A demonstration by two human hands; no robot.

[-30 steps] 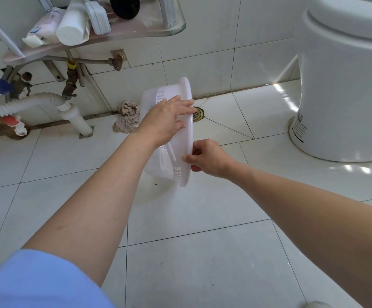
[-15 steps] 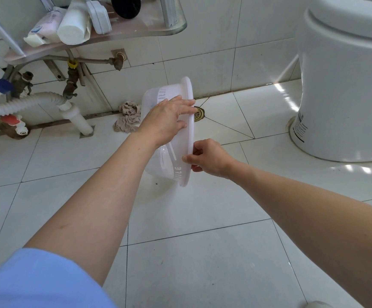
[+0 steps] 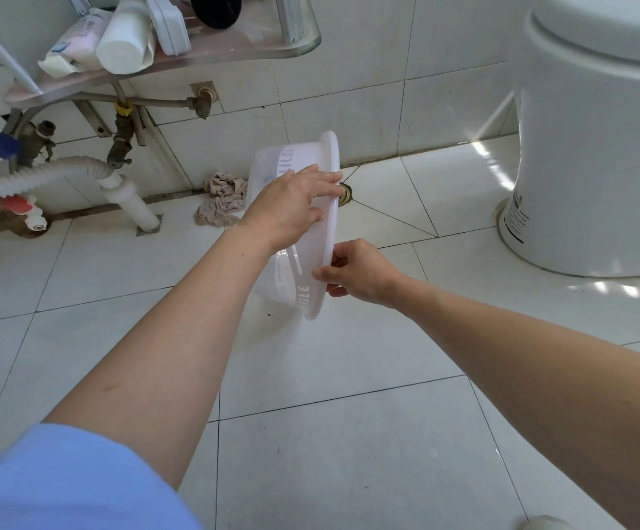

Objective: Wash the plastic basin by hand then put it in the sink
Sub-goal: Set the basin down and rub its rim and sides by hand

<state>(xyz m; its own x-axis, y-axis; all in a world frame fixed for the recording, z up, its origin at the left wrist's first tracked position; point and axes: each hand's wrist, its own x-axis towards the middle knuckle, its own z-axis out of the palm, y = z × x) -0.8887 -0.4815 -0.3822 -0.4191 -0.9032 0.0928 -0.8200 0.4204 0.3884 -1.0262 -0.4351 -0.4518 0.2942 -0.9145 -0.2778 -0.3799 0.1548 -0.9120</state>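
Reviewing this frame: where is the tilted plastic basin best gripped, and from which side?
Probably by its flared rim, from the right, as the right hand does: the plastic basin stands on edge, its rim facing right. The left hand lies flat against the outer wall.

Scene is brightly and evenly lit by daylight, cool in tone. Bright streaks and flecks of reflected light fall on the floor tiles (image 3: pixel 349 434) at the right of the frame, fanning out around the toilet base (image 3: pixel 586 185). A soft, faint shadow lies on the tiles directly under the plastic basin (image 3: pixel 303 269). Focus is sharp across the centre. Wide-angle distortion bends tile lines towards the frame edges, and the blue sleeve (image 3: pixel 62 483) at lower left is soft.
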